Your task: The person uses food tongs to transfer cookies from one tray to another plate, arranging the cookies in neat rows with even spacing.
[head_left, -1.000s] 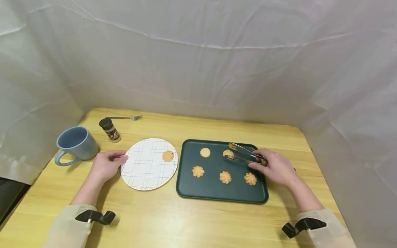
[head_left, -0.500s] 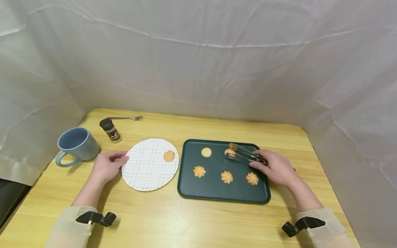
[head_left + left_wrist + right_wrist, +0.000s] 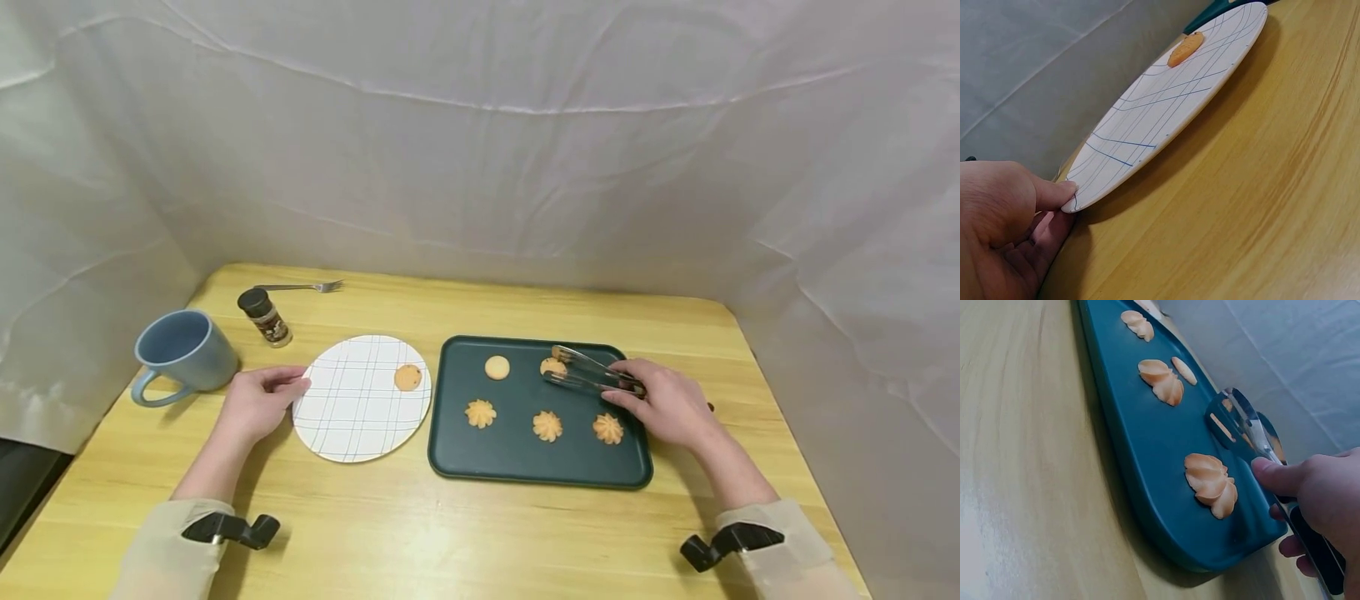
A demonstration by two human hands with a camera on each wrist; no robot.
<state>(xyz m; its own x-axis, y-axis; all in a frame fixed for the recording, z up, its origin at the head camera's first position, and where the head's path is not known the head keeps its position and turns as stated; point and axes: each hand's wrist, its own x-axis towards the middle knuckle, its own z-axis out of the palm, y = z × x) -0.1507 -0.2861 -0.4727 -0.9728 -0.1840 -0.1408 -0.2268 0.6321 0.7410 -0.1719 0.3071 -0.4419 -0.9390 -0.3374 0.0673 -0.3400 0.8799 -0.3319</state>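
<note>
My right hand (image 3: 667, 407) grips the tongs (image 3: 592, 377), their tips around the cookie (image 3: 553, 367) at the back of the tray (image 3: 525, 467). I should squeeze gently and lift straight. My left hand (image 3: 258, 400) pinches the rim of the plate (image 3: 352, 417), holding it steady on the bench (image 3: 420, 533).

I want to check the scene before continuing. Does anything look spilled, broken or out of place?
Nothing stands out. The dark green tray lies flat with five cookies spread apart, the white checked plate holds one round cookie, the blue mug and small spice jar stand upright. The right hand holds metal tongs.
</note>
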